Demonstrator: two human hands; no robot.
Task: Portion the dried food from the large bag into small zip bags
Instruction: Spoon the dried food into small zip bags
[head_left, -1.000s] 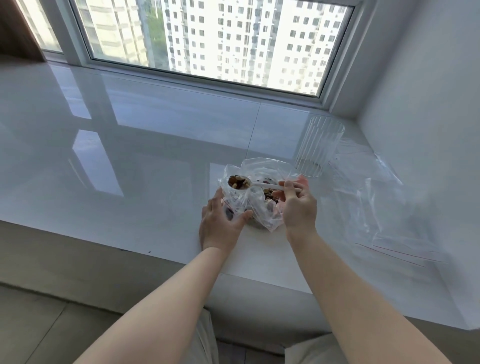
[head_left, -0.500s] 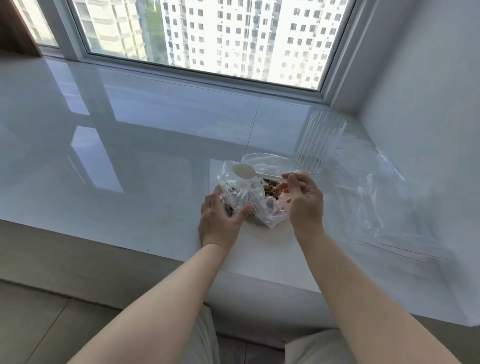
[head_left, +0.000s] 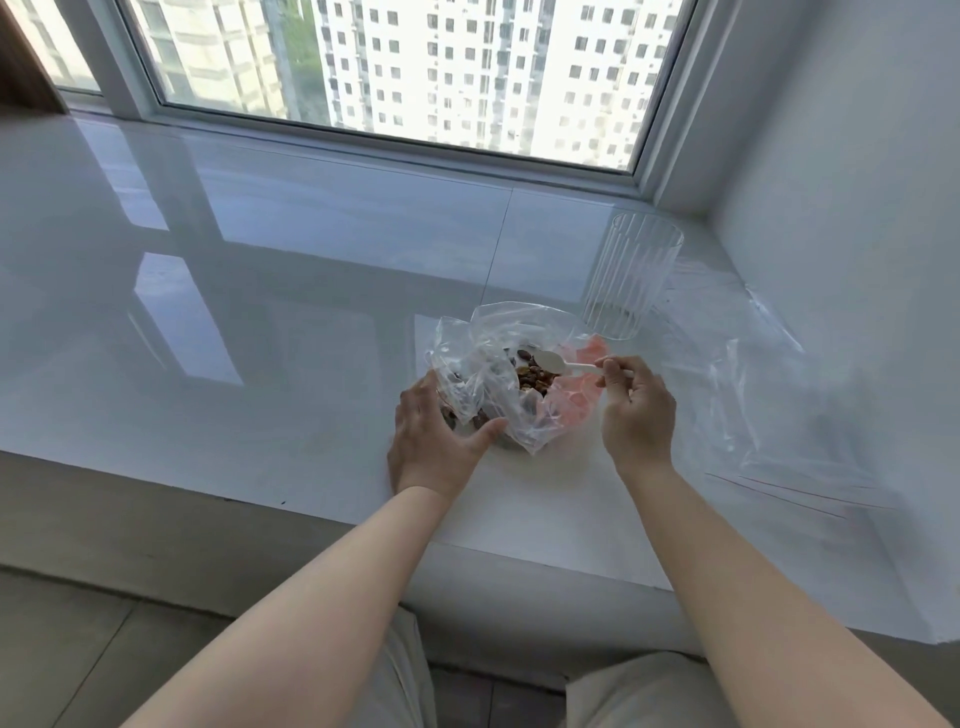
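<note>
A crumpled clear large bag (head_left: 524, 322) lies on the white sill (head_left: 260, 322) with a pile of brown dried food (head_left: 532, 380) inside and a pink tint on its right side. My right hand (head_left: 638, 410) pinches the handle of a white plastic spoon (head_left: 551, 361). The spoon's empty bowl hovers just over the food pile. My left hand (head_left: 431, 441) grips a small clear zip bag (head_left: 460, 364) from the left, thumb under its front. A few dark pieces lie at its bottom.
A ribbed clear cup (head_left: 629, 280) stands upright just behind and right of the bags. Several empty flat zip bags (head_left: 774, 405) with red seal lines lie at the right by the wall. The sill's front edge runs just below my hands.
The spoon carried food over the small bag, tipped it out there, then moved right and down to the food pile in the large bag. My left hand stayed put.
</note>
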